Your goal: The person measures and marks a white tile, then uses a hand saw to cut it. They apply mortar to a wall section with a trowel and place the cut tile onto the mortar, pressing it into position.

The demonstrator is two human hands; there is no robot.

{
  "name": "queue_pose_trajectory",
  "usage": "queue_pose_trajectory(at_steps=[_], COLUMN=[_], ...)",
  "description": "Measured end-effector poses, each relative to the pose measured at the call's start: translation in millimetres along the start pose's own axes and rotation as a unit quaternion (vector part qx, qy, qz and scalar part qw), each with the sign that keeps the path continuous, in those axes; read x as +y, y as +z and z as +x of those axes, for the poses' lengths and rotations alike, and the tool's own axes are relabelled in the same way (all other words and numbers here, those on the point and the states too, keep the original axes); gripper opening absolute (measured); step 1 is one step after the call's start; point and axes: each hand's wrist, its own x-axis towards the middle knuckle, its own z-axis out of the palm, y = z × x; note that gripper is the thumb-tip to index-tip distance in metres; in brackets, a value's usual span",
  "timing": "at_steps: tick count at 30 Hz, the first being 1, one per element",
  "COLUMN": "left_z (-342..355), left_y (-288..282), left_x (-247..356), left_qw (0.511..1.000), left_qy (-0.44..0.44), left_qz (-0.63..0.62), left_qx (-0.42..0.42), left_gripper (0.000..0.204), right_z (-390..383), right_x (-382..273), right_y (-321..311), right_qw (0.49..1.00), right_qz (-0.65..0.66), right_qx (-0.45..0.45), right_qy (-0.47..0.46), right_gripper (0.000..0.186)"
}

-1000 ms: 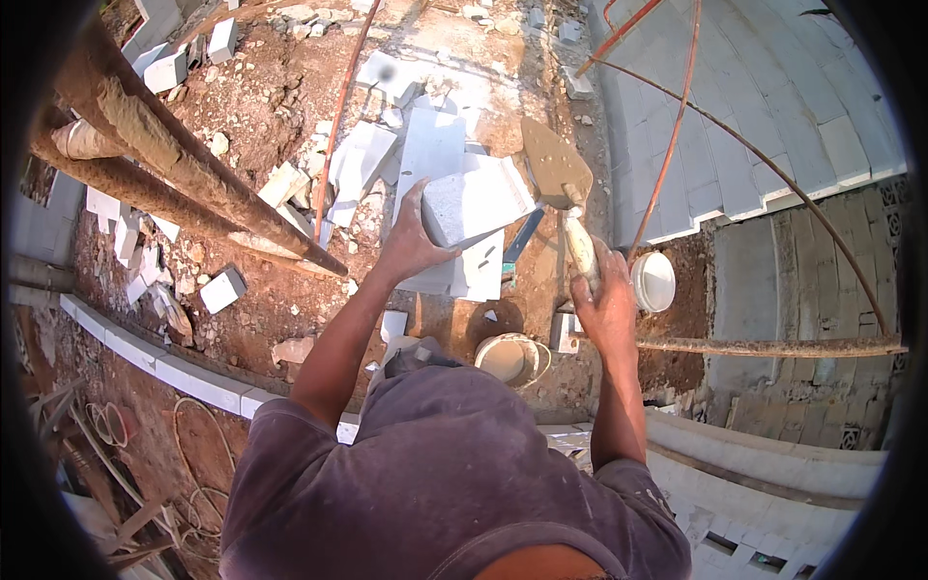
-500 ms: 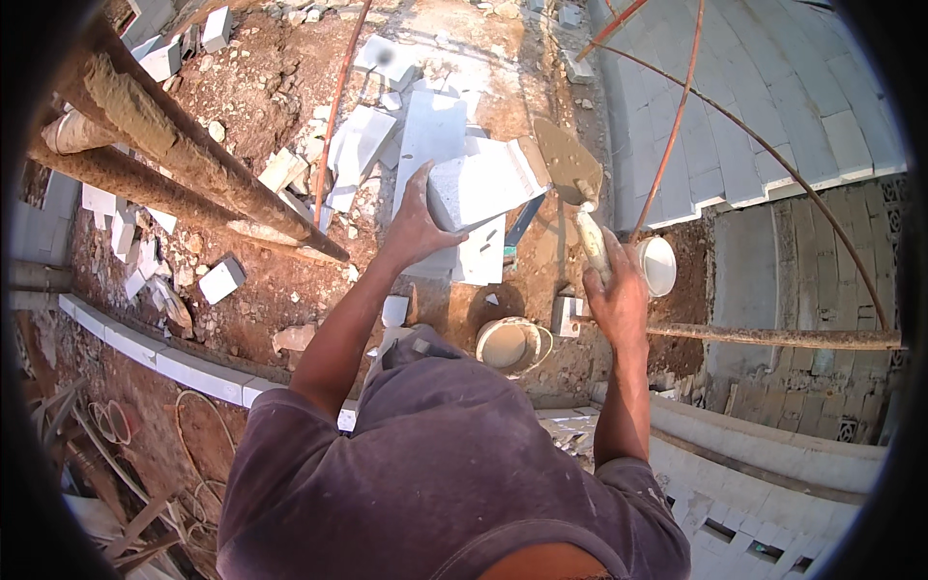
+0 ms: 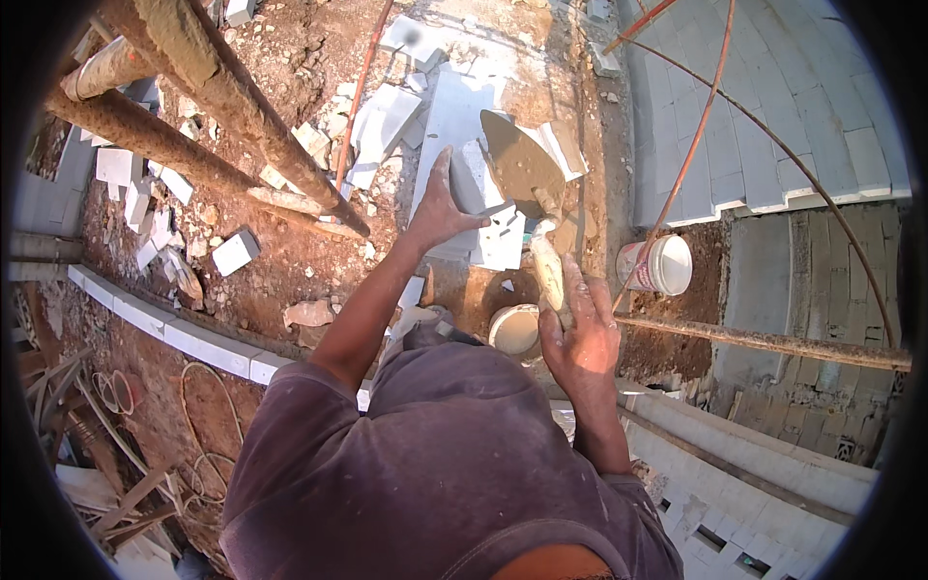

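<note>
My left hand [image 3: 447,215] grips the near-left end of a pale block [image 3: 468,182], thumb and fingers spread around it. A mortar-smeared trowel [image 3: 522,166] is in my right hand [image 3: 584,333], which is closed around its light handle. The broad blade lies over the block and hides much of its top; I cannot tell whether they touch. Past the blade, the block's far-right end [image 3: 564,150] shows. Below the block are white boards or slabs [image 3: 454,106]. Nearer my body stands a bucket [image 3: 513,329] with grey-brown contents.
A white bucket [image 3: 669,265] stands right of my right hand, beside a horizontal pole [image 3: 764,340]. Thick rusty poles [image 3: 208,82] slant across the left. Broken blocks [image 3: 235,252] and rubble litter the ground. A pale block wall [image 3: 754,116] rises at the right; low edging [image 3: 205,346] runs along the left.
The trowel has moved left, from beside the block's right end to over its top. My right hand has come nearer my body's midline. My left hand keeps its hold on the block.
</note>
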Motion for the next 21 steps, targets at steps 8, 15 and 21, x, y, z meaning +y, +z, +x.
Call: queue_pose_trajectory(at_steps=[8,15,21], left_z=[-6.5,-9.1,-12.3], left_y=[9.8,5.1,3.1], left_x=[-29.4,-24.5,-22.1], left_qw=[1.000,1.000,1.000], left_qy=[0.005,-0.024,-0.028], left_qz=[0.002,-0.011,0.004], left_qx=[0.012,-0.001,-0.007], left_gripper=[0.135,0.131,0.130], right_z=[-1.5,19.0,17.0], right_x=[-2.8,-1.8,0.1], right_y=[12.7,25.1,35.0], right_qw=[1.000,0.997,0.995], right_qz=[-0.011,0.015,0.032], right_qx=[0.009,0.063,0.083], right_qy=[-0.019,-0.036,-0.036], right_gripper=[0.064,0.063,0.064])
